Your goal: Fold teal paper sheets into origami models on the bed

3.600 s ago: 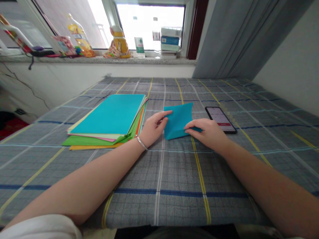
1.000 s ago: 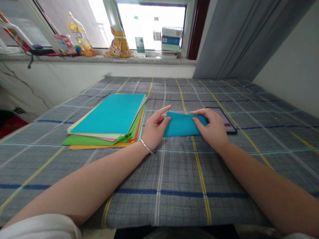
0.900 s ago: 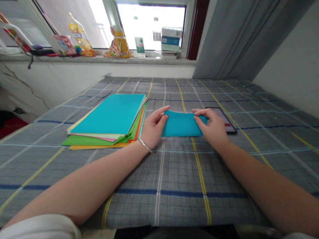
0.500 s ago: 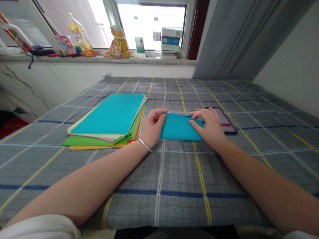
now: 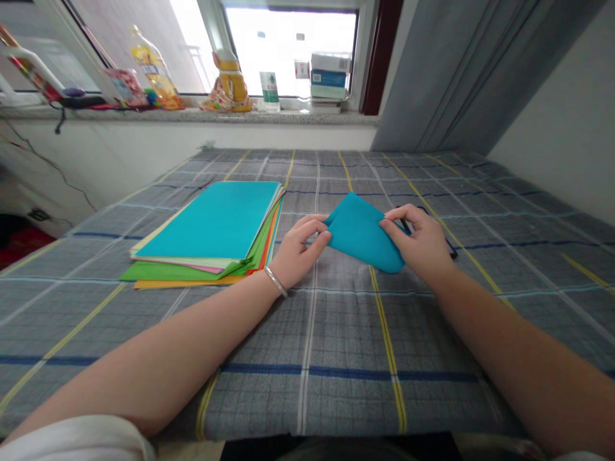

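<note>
Folded teal paper (image 5: 362, 234), tilted, centre frame, pinched betw. fingers of L hand (image 5: 300, 250) at left corner and R hand (image 5: 418, 240) at right edge; coloured paper stack (image 5: 206, 224) just left, phone (image 5: 451, 251) mostly hidden behind R hand.

The folded teal paper (image 5: 362, 234) is smooth and matt, like the stacked coloured paper sheets (image 5: 206, 230); the checked cloth (image 5: 307, 358) looks rough and woven, the bangle (image 5: 275, 282) polished metal, the bottle (image 5: 154, 70) glossy plastic

grey plaid cloth (image 5: 336, 333), stack of coloured paper (image 5: 206, 237), phone (image 5: 451, 252)
</note>
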Tool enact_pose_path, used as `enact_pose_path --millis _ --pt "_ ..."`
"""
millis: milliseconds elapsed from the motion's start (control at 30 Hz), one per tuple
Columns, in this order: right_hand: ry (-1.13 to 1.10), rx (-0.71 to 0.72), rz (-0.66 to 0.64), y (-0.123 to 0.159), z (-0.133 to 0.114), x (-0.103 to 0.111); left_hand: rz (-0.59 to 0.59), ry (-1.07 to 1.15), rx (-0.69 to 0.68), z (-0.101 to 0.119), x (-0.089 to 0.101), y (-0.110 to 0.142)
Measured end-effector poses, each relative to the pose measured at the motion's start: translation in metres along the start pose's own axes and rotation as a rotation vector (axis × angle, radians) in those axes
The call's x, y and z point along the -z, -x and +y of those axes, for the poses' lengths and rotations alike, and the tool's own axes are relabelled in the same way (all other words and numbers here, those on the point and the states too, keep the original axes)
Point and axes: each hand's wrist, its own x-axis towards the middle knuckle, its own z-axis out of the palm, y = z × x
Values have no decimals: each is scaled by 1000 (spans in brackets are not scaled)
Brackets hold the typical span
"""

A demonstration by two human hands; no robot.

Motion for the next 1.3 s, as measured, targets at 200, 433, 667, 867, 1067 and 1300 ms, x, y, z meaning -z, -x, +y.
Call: enact_pose_path --millis 200,433,667,867,1067,1300 --pt "-51 -87 55 -5 8 6 -14 0 54 -5 2 -3" --pt "5 -124 51 -5 9 6 33 131 342 -10 -4 0" --pt "30 52 -71 3 -10 -3 103 385 292 2 -8 -3" --pt "25 157 -37 11 -22 -9 112 152 230 14 -8 2" --pt "69 125 29 13 -22 -11 118 49 182 21 -10 5" --pt "2 71 3 15 -19 -19 114 108 183 21 -10 7"
